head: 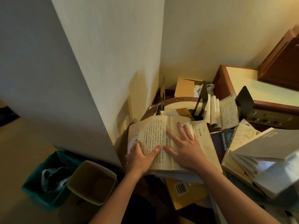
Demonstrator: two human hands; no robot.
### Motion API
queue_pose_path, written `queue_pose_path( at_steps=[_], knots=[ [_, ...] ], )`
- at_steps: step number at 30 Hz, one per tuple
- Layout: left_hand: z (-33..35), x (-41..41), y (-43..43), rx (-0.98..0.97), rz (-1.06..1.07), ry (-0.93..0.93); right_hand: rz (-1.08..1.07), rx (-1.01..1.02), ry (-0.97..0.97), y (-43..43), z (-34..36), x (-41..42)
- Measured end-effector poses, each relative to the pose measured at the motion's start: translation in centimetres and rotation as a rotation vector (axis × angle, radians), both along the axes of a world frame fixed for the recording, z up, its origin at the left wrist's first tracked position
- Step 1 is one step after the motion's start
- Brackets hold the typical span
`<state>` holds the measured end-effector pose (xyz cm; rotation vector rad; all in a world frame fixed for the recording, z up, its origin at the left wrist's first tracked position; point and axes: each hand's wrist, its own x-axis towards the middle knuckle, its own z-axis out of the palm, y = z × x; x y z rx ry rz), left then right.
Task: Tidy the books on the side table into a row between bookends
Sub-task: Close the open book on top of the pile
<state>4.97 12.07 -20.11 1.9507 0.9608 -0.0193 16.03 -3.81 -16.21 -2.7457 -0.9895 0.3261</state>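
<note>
At the lower left of the frame, a teal bin (47, 183) and a cream bin (92, 181) stand on the floor against the wall corner, apart from the books. Right of them, at lower centre, the left hand (140, 157) holds the open book (155, 136) by its left edge, thumb laid across the page and fingers bent around the margin, probably to steady it. The right hand (186, 147) lies flat on the facing page with fingers straight and spread, pressing the leaves down, likely before closing the book. The book has yellowed pages of vertical print and rests on top of a loose heap on the side table (178, 99). Behind it stand a thin metal bookend (163, 92) and a black bookend (202, 97), with nothing upright between them yet. Further right a second open book (226, 110) leans by another black bookend (245, 101), and a slumped stack of books (267, 159) fills the right edge.
</note>
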Motion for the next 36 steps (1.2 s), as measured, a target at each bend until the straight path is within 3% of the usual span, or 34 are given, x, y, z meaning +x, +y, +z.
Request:
queue_pose_path(
  at_steps=[6,12,16,27,36],
  knots=[
    [0.7,-0.8,0.7,-0.087,0.075,-0.161,0.014,0.039,0.051,-0.6,0.3,-0.5],
    [2.7,-1.6,2.3,0.016,-0.018,-0.301,-0.066,0.120,0.106,-1.4,1.4,-1.7],
    [4.2,-1.7,3.1,-0.004,-0.145,-0.314,-0.162,0.232,0.168,-1.8,1.8,-3.0],
    [6.4,-1.6,1.9,-0.007,-0.142,-0.394,-0.402,0.558,0.285,-2.1,4.3,-4.5],
    [7.3,-1.4,1.4,-0.010,-0.153,-0.419,-0.462,0.598,0.186,-2.8,7.0,-4.6]
  ],
)
